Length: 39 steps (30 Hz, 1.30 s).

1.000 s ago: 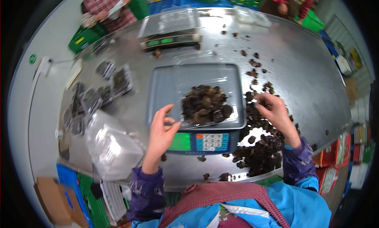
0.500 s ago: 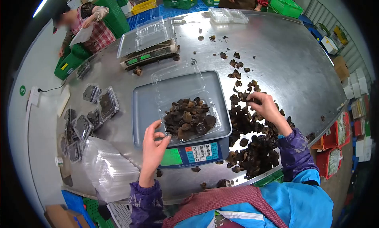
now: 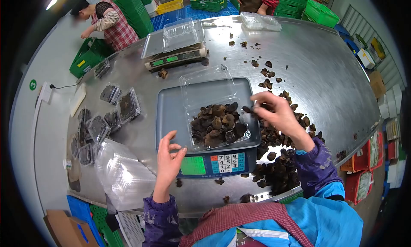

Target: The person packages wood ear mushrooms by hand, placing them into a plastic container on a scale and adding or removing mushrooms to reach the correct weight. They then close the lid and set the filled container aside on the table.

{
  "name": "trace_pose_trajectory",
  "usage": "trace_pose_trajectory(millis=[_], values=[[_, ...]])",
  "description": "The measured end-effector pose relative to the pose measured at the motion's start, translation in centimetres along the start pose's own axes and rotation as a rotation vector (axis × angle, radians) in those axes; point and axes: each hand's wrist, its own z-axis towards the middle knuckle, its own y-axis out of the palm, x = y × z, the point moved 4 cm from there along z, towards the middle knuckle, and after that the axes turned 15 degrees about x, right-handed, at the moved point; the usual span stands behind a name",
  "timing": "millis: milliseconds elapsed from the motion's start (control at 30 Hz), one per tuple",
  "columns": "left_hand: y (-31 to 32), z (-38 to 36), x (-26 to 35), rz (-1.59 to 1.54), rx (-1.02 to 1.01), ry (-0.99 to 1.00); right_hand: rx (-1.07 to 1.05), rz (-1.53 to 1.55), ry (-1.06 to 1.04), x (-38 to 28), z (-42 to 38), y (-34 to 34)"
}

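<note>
A clear plastic clamshell box (image 3: 186,92), lid folded back, rests on the grey pan of a digital scale (image 3: 169,114). Dark brown wood ear mushrooms (image 3: 216,123) are heaped inside it. My right hand (image 3: 276,112) pinches a small wood ear mushroom (image 3: 247,109) over the pan's right edge, just beside the box. At the pan's front left corner, my left hand (image 3: 170,155) has its fingers apart and holds nothing. It is close to the green display (image 3: 193,165). A loose pile of wood ear mushrooms (image 3: 280,174) spreads over the steel table, right of the scale.
Filled clamshell boxes (image 3: 128,105) lie to the left, behind a stack of clear empty boxes (image 3: 124,174). A second scale (image 3: 175,56) stands farther back. More clear boxes (image 3: 261,22) sit at the far edge. A co-worker (image 3: 117,26) stands by a green crate (image 3: 90,56).
My right hand has moved from the loose pile up toward the box, carrying a mushroom. My left hand stays by the scale. The view has shifted slightly, and the co-worker's arms have lowered.
</note>
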Motion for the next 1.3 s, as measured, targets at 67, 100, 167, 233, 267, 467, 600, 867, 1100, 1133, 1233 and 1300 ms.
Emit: trace_pose_trajectory(millis=[67, 100, 167, 233, 267, 467, 600, 867, 1100, 1133, 1233, 1300], values=[[-0.3, 0.2, -0.4, -0.021, 0.006, -0.003, 0.078, -0.020, 0.094, 1.3, -0.7, -2.1], [-0.3, 0.3, -0.4, -0.040, 0.007, -0.001, 0.065, -0.086, 0.055, 2.4, -0.9, -3.2], [-0.5, 1.0, -0.3, -0.057, 0.018, -0.014, 0.013, -0.371, 0.094, 4.9, -1.8, -5.6], [-1.1, 2.2, -0.3, -0.066, 0.046, -0.035, -0.002, -0.873, -0.162, 7.7, -3.2, -7.6], [-1.1, 3.0, -0.3, -0.062, 0.041, 0.011, -0.054, -0.980, -0.103, 8.3, -3.7, -8.3], [0.2, 8.6, 0.8, 0.075, 0.034, 0.070, 0.071, -0.399, -0.040, 4.2, -3.0, -5.1], [2.6, 12.1, 0.0, 0.104, -0.011, -0.049, -0.051, -0.236, -0.085, 1.2, -2.8, -0.6], [7.3, 14.0, -0.2, -0.351, -0.165, -0.388, -0.106, -0.675, -0.694, 0.9, -2.0, 8.0], [3.7, 9.8, 1.7, -0.482, -0.256, -0.066, -0.062, -0.165, -0.305, 0.6, -2.4, 2.1], [3.2, 8.7, 1.2, -0.319, -0.293, 0.005, -0.031, -0.083, -0.102, 1.5, -2.3, 1.1], [2.8, 4.6, 0.2, 0.152, -0.328, 0.215, 0.023, -0.001, 0.126, 3.4, -2.3, -0.2], [2.6, 2.7, 0.3, 0.170, -0.294, 0.271, -0.115, -0.046, 0.265, 3.8, -2.7, 0.8]])
